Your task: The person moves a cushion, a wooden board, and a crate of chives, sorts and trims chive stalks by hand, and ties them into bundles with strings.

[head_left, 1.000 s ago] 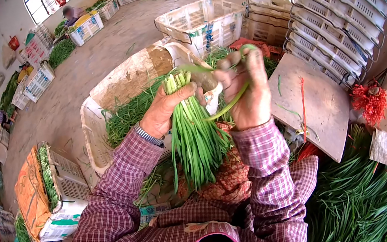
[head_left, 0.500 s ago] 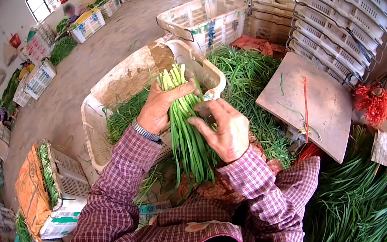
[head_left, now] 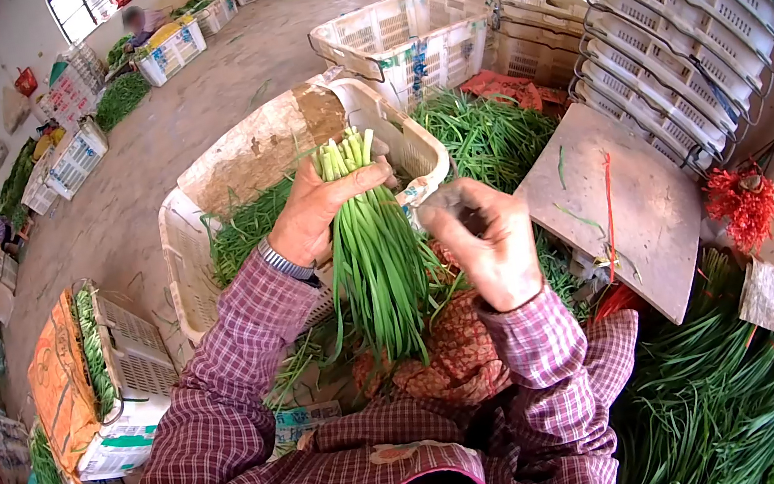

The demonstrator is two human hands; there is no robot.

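Note:
My left hand (head_left: pixel 321 207) is wrapped round a bunch of garlic chives (head_left: pixel 378 264), near its pale cut ends. The stem ends point up and away from me, and the green leaves hang down towards my lap. To the right of the bunch and apart from it is my right hand (head_left: pixel 488 241). Its fingers are curled in towards the thumb; whether anything small is pinched there is hidden. Behind my left hand stands a white plastic crate (head_left: pixel 193 263) with more greens in it. A reddish patterned cloth (head_left: pixel 459 347) covers my lap.
A loose heap of greens (head_left: pixel 492 139) lies beyond my right hand. At right are a flat board (head_left: pixel 619 205) with a red tie on it, red ties in a bundle (head_left: pixel 744 206), and stacked crates (head_left: pixel 677 24). Long leaves (head_left: pixel 716 403) lie lower right. People sit farther off.
My right hand has drawn away from the bunch to the right, and its fingers have curled in. My left hand keeps its hold, and the leaves hang more spread.

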